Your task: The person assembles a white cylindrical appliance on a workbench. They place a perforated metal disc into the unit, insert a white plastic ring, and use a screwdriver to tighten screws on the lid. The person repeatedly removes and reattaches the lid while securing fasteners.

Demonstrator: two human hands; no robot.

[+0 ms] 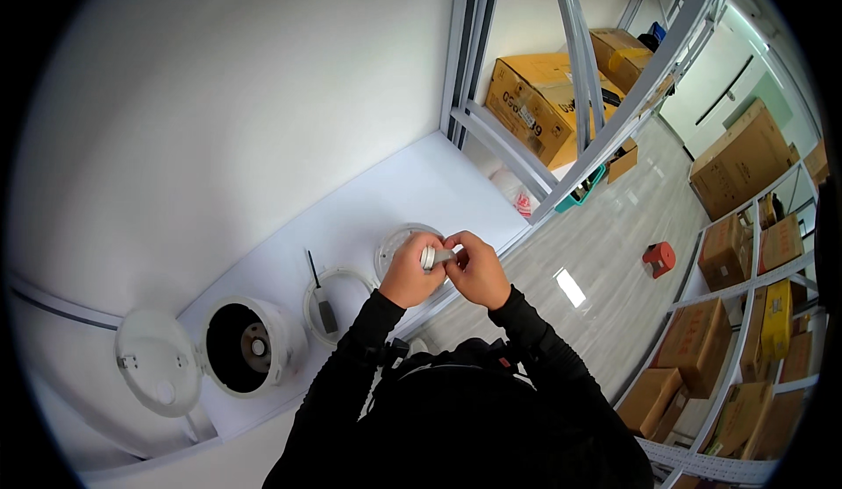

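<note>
While the two forearms, in black sleeves [351,362], reach forward from the lower edge, both hands meet over the near edge of a white table [430,169]. The left hand [406,271] grasps a small white and grey part [429,258], its rounded white end showing beside the fingers; the right hand [481,274] pinches the grey end with thumb and fingers. The part's finer detail is too small to tell. Beneath the hands, partly hidden, lies a pale round disc [388,247]. To its left rests a white ring [344,271], with a dark-handled screwdriver [327,316] lying across its left portion. Farther left, a white cylindrical vessel [288,335] shows a dark interior, its round lid [162,375] swung open. Beyond the table's right end, a grey metal frame [471,42] stands before a large carton [553,99] and a teal bin [574,198]. Across the floor [561,340] are a red stool [660,259] and shelving [728,466] loaded with brown boxes [693,335]; a pale door [719,94] lies farthest.
</note>
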